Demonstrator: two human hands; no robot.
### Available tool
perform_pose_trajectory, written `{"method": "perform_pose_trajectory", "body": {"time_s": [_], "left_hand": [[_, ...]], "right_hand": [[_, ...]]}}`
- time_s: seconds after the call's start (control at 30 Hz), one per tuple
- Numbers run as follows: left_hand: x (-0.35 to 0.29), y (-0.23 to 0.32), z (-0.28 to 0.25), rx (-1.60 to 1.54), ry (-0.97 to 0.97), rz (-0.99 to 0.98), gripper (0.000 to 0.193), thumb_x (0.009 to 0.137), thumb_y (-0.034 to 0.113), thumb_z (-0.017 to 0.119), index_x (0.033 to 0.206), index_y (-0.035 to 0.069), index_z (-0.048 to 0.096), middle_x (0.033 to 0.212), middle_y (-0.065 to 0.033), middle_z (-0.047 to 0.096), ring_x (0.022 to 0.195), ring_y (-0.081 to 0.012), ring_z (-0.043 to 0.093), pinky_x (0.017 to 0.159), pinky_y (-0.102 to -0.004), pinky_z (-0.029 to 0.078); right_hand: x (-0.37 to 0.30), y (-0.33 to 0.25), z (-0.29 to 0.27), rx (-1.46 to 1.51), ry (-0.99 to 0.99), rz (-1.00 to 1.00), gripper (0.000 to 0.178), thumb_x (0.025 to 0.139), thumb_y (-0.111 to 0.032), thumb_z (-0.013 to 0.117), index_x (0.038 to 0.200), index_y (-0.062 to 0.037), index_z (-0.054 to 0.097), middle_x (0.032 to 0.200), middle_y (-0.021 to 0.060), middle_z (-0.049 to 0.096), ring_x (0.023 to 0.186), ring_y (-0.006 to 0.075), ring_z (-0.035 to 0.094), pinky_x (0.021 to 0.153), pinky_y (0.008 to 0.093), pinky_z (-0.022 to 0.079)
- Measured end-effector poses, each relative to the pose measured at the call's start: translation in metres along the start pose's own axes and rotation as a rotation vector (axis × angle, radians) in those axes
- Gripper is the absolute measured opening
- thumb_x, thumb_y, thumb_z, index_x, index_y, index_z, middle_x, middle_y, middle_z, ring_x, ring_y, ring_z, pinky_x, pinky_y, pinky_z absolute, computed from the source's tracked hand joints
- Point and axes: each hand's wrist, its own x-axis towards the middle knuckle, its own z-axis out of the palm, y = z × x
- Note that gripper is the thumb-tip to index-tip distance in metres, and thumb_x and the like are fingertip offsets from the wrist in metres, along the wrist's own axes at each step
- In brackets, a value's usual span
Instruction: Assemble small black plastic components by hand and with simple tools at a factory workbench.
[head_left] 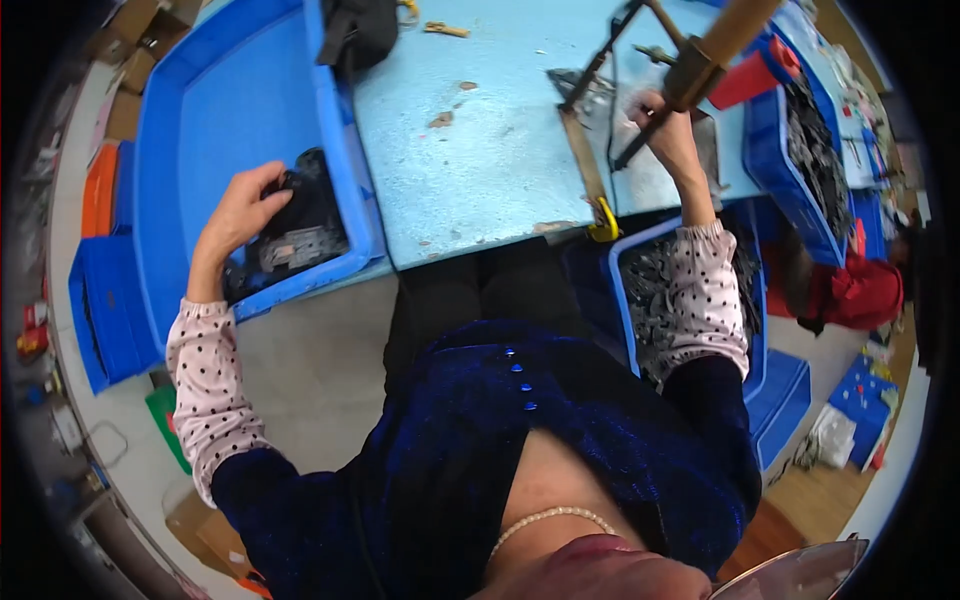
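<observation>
1. Head view: left hand (pixel 240 215) closed over black parts (pixel 305 215) in the large blue bin (pixel 200 120) left of the counter (pixel 480 130).
2. Right hand (pixel 668 135) grips the press lever (pixel 650 125) on the counter.
3. Advisable: lift one part cleanly, keeping the lever steady.
4. Nearby: a blue bin of dark pieces (pixel 660 300) sits under the right forearm.
</observation>
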Motion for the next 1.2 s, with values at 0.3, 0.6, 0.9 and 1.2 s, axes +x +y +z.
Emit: {"method": "perform_pose_trajectory", "body": {"time_s": [0.3,0.6,0.9,1.2], "left_hand": [[-0.033,0.130,0.019,-0.549,0.704,0.281,0.023,0.092,0.001,0.057,0.114,-0.004,0.056,0.098,-0.0053,0.065,0.089,-0.0087,0.060,0.078,-0.0213,0.049],[0.069,0.180,0.172,-0.295,0.416,0.270,0.036,0.083,0.007,0.067,0.114,0.001,0.052,0.091,-0.0165,0.064,0.077,-0.0241,0.064,0.064,-0.0343,0.049],[0.083,0.176,0.205,0.265,0.640,0.519,0.030,0.080,0.011,0.067,0.105,0.002,0.054,0.085,-0.0139,0.059,0.082,-0.0307,0.058,0.065,-0.0384,0.047],[0.091,0.166,0.215,0.105,0.370,0.515,0.025,0.081,0.009,0.062,0.105,0.001,0.060,0.080,-0.0092,0.060,0.074,-0.0212,0.060,0.060,-0.0309,0.046]], "right_hand": [[0.042,0.070,0.080,-0.094,-0.107,-0.364,0.015,0.081,-0.009,0.060,0.091,-0.0010,0.068,0.091,0.0177,0.066,0.081,0.0261,0.062,0.070,0.0362,0.049],[0.023,0.021,0.061,0.091,0.127,-0.287,0.021,0.072,-0.009,0.062,0.089,0.0037,0.063,0.064,0.0086,0.057,0.055,0.0166,0.055,0.053,0.0322,0.043],[-0.027,-0.016,0.028,0.940,0.121,0.339,0.010,0.086,-0.005,0.062,0.093,0.0019,0.063,0.076,0.0087,0.066,0.058,0.0117,0.057,0.049,0.0209,0.042],[-0.092,-0.045,0.019,1.470,0.104,0.440,0.008,0.090,-0.005,0.062,0.095,0.0012,0.059,0.085,0.0128,0.064,0.058,0.0096,0.053,0.045,0.0173,0.039]]}}
